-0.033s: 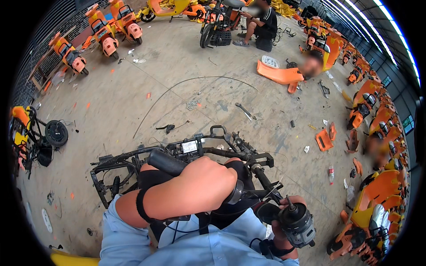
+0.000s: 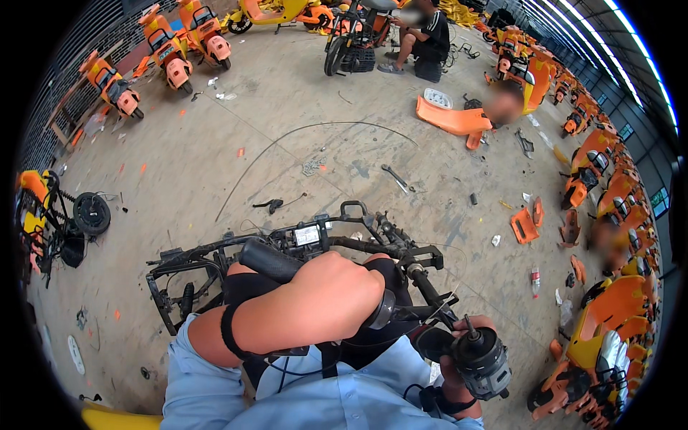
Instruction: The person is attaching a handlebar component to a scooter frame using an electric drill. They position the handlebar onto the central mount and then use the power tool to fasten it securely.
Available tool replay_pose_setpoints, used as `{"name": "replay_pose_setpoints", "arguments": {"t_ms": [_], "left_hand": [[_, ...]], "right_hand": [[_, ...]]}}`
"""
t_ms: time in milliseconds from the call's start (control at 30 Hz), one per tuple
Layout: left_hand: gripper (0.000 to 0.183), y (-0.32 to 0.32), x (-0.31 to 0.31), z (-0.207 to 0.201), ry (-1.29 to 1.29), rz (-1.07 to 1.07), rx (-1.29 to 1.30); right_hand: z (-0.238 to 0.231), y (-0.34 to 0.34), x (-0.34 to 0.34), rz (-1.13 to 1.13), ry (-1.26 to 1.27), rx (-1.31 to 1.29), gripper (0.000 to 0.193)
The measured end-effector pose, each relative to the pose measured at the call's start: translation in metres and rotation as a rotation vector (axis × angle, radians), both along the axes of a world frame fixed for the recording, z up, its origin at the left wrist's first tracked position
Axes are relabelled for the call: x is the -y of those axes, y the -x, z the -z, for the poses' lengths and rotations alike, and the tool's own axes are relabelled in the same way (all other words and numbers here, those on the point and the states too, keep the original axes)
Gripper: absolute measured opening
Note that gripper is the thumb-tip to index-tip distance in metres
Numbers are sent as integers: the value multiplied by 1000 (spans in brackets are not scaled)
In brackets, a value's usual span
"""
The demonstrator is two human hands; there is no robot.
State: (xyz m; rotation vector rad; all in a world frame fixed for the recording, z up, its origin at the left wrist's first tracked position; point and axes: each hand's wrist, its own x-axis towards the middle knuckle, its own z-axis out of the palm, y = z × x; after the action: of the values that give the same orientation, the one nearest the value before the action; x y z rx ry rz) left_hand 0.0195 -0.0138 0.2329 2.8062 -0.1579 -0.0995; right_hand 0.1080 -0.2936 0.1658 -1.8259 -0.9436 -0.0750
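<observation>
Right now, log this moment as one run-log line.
left hand grips black cylinder | right hand holds power tool | bare black scooter frame in front

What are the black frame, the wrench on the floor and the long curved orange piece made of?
The black frame looks like painted metal: its tubes are dark, with a dull shine.
The wrench seems to be bare metal, maybe steel, because it's grey and slightly shiny.
The orange piece is probably smooth plastic: it's thin, curved and evenly coloured, though painted metal is possible.
</observation>
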Motion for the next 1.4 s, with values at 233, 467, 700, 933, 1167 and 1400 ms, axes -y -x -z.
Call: {"name": "replay_pose_setpoints", "arguments": {"t_ms": [233, 467, 700, 933, 1167, 1400], "left_hand": [[17, 4, 1, 8, -48, 4, 102], [25, 15, 4, 8, -211, -18, 265], [59, 64, -31, 19, -339, -317, 523], [23, 46, -46, 50, -468, -261, 851], [19, 50, -61, 33, -578, -71, 644], [15, 51, -64, 24, -555, -39, 466]], "right_hand": [[21, 4, 4, 99, -66, 69, 51], [19, -1, 0, 84, -61, 60, 57], [-5, 3, 11, 71, 141, -141, 50], [0, -13, 11, -110, 90, 68, 45], [-1, -18, 18, -147, 149, 114, 47], [2, -19, 20, -142, 117, 165, 49]]}}
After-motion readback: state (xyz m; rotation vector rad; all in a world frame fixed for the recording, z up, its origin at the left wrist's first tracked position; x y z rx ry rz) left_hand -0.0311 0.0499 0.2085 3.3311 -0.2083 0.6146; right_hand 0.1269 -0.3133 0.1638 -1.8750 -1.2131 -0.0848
